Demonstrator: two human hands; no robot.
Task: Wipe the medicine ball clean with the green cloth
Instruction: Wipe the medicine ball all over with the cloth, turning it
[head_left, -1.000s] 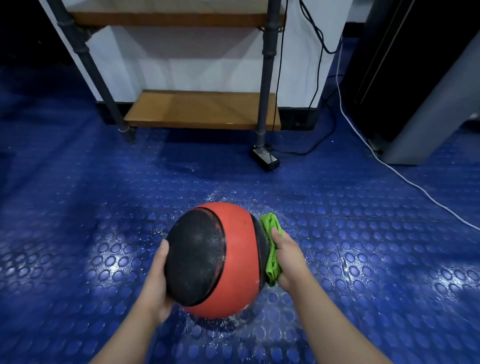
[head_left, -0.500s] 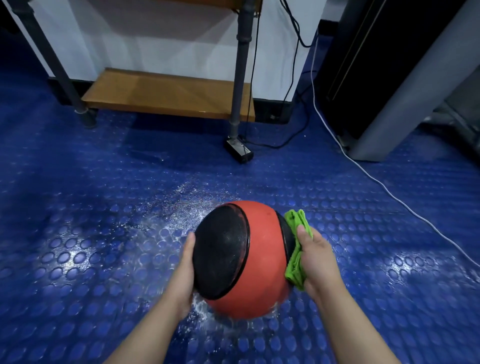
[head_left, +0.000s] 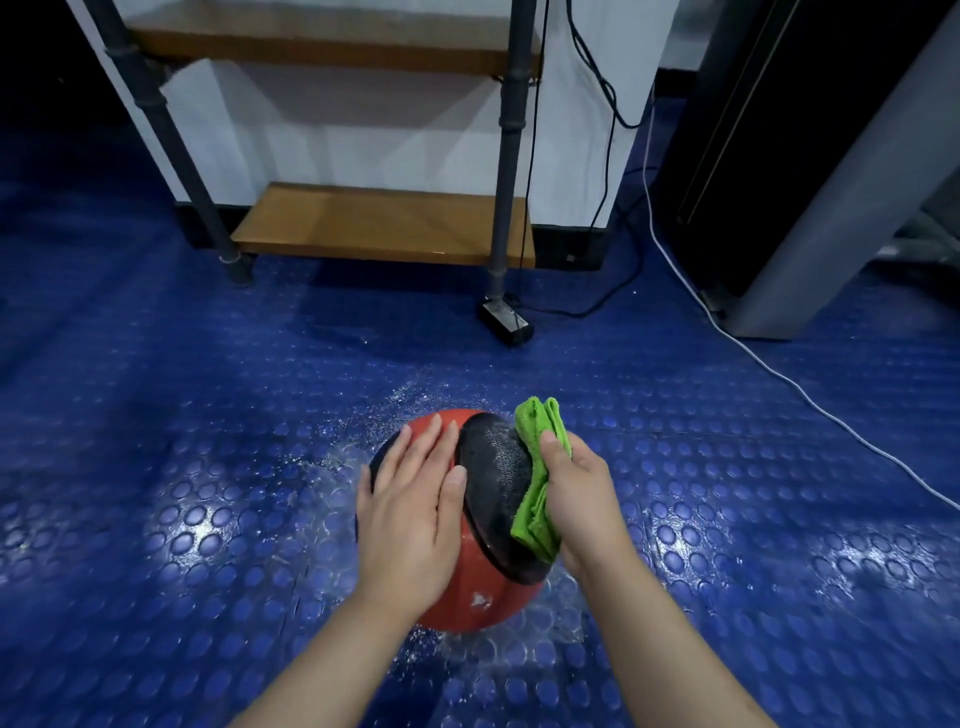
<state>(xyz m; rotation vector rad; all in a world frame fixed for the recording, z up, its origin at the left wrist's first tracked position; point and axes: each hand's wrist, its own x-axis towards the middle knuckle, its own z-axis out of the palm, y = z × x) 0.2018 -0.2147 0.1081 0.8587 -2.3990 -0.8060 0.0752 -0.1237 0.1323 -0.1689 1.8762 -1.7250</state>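
A person's left hand (head_left: 410, 499), fingers flat and straight, steadies the medicine ball (head_left: 483, 597) on the wet blue studded floor (head_left: 208, 415). The right hand (head_left: 582, 499), fingers curled round the bunched green cloth (head_left: 532, 514), presses it to the ball's black panel. Wiping appears under way; next likely comes turning the ball to unwiped faces. Open floor flanks it; a shelf rack (head_left: 384, 223) and a white cable (head_left: 779, 374) lie well beyond.

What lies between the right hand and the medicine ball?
Head view: a bunched green cloth, gripped by the right hand against the red-and-black medicine ball.
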